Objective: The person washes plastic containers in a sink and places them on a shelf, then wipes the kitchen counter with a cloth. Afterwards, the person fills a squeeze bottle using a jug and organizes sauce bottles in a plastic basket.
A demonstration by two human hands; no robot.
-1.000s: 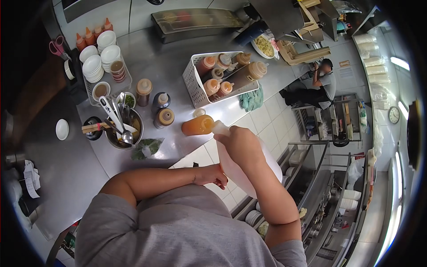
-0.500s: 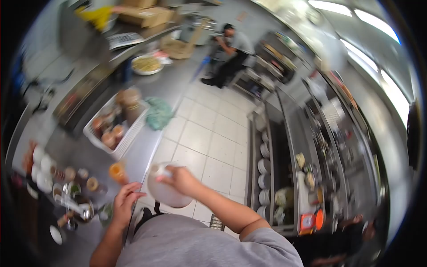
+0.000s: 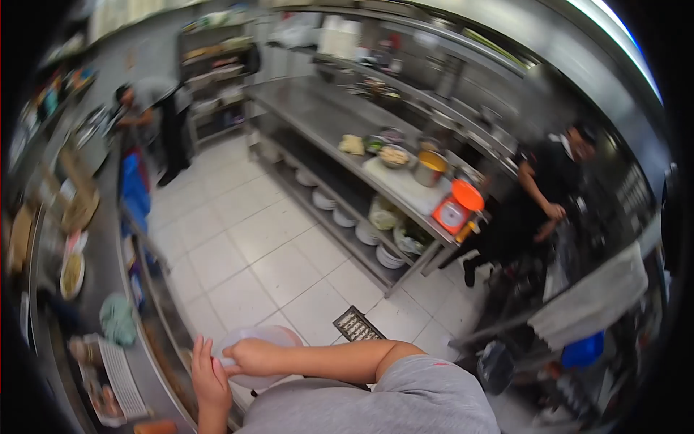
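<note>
My right hand (image 3: 249, 356) is closed on a whitish, translucent, rounded plastic container (image 3: 271, 335) in front of my waist. The arm and fist cover part of it, so its exact kind is hard to make out. My left hand (image 3: 210, 375) is up beside the container's left side, fingers stretched out. Its fingertips are close to my right fist; whether they touch the container I cannot tell. To the left, on the steel counter (image 3: 83, 300), stands a white plastic basket (image 3: 121, 380) with bottles in it, and a green plastic bag (image 3: 118, 320) lies behind it.
A long steel table (image 3: 311, 108) across the aisle bears an orange scale (image 3: 451, 215), a metal pot (image 3: 431, 168) and bowls of food. Stacked dishes (image 3: 366, 232) fill its lower shelf. One person (image 3: 560, 170) stands at right, another (image 3: 155, 108) leans at far left. A floor drain (image 3: 357, 325) lies ahead.
My view has swung to the right, bringing the long table and the person in black into sight. My left hand has come closer to my right hand, which still holds the container.
</note>
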